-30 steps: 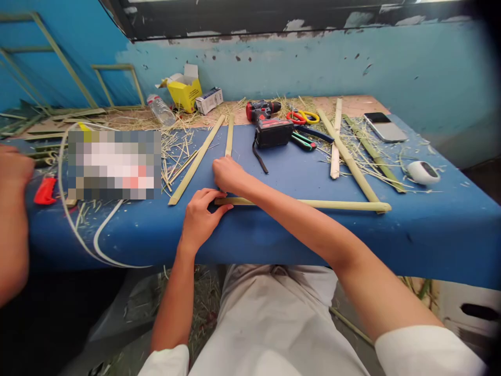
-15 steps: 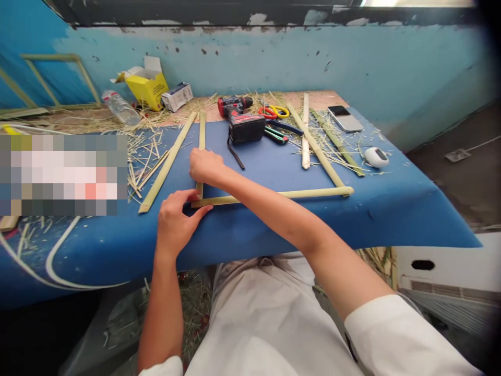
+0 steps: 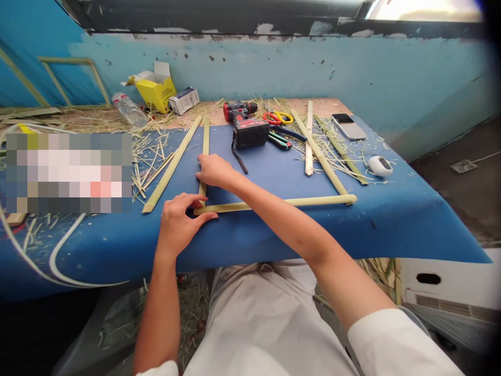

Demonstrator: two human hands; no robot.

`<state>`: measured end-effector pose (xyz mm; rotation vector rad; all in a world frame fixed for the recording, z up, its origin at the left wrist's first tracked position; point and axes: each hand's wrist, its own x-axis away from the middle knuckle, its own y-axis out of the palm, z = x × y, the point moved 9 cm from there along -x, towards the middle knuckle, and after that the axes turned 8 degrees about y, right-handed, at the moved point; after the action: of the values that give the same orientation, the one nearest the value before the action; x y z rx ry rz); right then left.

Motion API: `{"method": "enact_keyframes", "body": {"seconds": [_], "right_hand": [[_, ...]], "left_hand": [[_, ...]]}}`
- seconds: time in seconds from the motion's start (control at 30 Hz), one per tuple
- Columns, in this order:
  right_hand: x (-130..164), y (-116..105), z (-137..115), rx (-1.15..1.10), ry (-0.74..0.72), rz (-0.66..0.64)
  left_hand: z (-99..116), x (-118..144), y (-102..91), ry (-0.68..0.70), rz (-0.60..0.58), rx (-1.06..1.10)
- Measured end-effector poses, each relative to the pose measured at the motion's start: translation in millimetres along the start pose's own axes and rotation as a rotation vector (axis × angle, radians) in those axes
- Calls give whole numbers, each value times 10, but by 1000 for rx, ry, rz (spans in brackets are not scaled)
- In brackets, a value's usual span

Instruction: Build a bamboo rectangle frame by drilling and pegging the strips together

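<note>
Three pale bamboo strips form an open frame on the blue table cover. The near strip runs left to right; the left strip runs away from me and the right strip slants to the far side. My left hand pinches the near strip's left end at the corner. My right hand presses down on the left strip just above that corner, its forearm crossing over the near strip.
Another loose strip lies left of the frame among straw. A red and black cordless drill, scissors, a phone, a white round device, a yellow box and a plastic bottle sit farther back. A blurred patch covers the table's left.
The view has swung to the right and steadied; another person's arm at the left edge is gone from sight. My hands stay on the frame corner, and the left thumb has closed onto the strip.
</note>
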<state>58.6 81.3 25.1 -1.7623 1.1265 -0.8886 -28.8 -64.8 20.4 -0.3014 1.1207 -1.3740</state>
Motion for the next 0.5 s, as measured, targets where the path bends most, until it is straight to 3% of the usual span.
{"method": "enact_keyframes", "body": {"seconds": [0.33, 0.4, 0.5], "right_hand": [[1, -22, -14, 12, -37, -16], [-79, -179, 22, 17, -34, 14], [-309, -635, 231, 63, 21, 172]], "left_hand": [[45, 15, 17, 44, -1, -55], [48, 16, 3, 37, 7, -27], [-62, 23, -43, -49, 12, 94]]}}
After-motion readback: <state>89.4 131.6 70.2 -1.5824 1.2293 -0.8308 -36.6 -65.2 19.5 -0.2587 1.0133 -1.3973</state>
